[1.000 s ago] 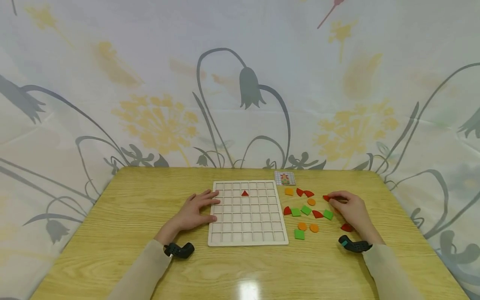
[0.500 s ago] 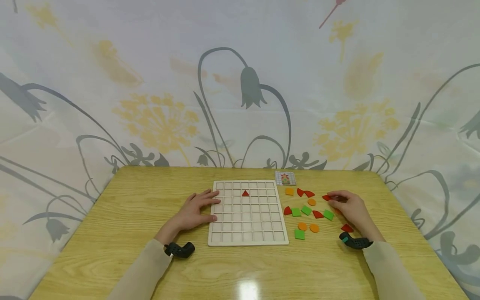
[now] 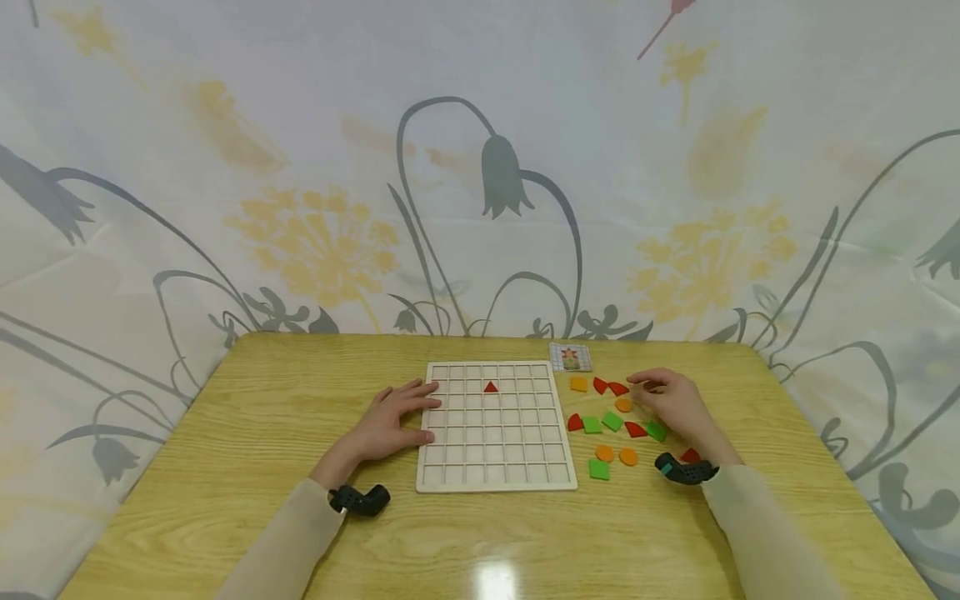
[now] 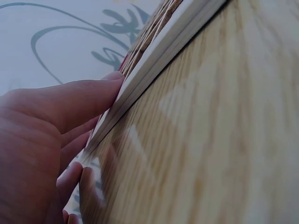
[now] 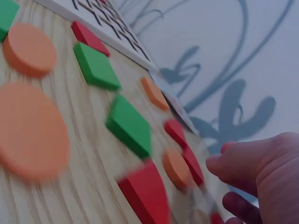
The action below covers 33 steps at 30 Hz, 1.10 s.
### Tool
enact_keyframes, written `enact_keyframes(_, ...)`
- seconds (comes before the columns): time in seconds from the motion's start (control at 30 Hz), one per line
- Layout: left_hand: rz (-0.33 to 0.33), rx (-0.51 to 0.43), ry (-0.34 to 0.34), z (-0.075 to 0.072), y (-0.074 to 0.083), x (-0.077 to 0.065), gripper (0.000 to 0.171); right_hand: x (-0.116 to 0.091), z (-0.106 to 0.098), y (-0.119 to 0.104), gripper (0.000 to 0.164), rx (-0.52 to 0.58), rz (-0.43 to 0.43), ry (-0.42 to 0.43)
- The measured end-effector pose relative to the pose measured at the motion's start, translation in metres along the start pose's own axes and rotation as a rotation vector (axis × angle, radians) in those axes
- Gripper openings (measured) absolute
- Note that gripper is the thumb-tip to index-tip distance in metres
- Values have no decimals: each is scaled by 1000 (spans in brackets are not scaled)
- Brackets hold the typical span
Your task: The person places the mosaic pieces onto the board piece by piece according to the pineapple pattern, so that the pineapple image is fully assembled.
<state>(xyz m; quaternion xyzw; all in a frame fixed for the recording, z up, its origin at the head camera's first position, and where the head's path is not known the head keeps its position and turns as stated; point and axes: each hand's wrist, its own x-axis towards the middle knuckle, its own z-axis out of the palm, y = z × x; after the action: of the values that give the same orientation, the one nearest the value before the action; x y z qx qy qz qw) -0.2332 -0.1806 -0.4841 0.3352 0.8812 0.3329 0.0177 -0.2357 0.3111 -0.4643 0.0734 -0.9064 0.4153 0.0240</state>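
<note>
- My left hand (image 3: 388, 423), fingers extended, touches the white grid board (image 3: 495, 487).
- A compartment near its far edge holds a red triangle (image 3: 491, 387).
- My right hand (image 3: 678, 406) is above loose pieces (image 3: 612, 421) beside the board; I can't tell whether it grips anything.

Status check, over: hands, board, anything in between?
Left hand touching white rectangular gridded board. Right hand, grip unclear. Small flat red triangle on board. Flat orange square and flat green square between right hand and board.

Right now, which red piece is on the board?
The red triangle, near the far edge of the board; the other visible red pieces are all off it, to the right.
</note>
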Motion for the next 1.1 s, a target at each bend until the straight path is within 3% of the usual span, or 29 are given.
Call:
enact_keyframes(0.2, -5, -4, -8, 0, -1, 1, 55, 21, 32, -16, 21, -9, -70, -3)
enact_keyframes(0.33, -6, 0, -4, -1, -2, 1, 55, 33, 49, -25, 18, -47, -167, -9)
enact_keyframes(0.57, 1, -12, -9, 0, -2, 0, 55, 41, 62, -29, 13, -136, -295, 1)
enact_keyframes(0.83, -7, 6, -4, 1, -3, 1, 54, 37, 62, -33, 14, -161, -275, 21)
enact_keyframes(1.1, -10, -9, -7, 1, -2, 0, 55, 30, 65, -43, 19, -70, -225, 26)
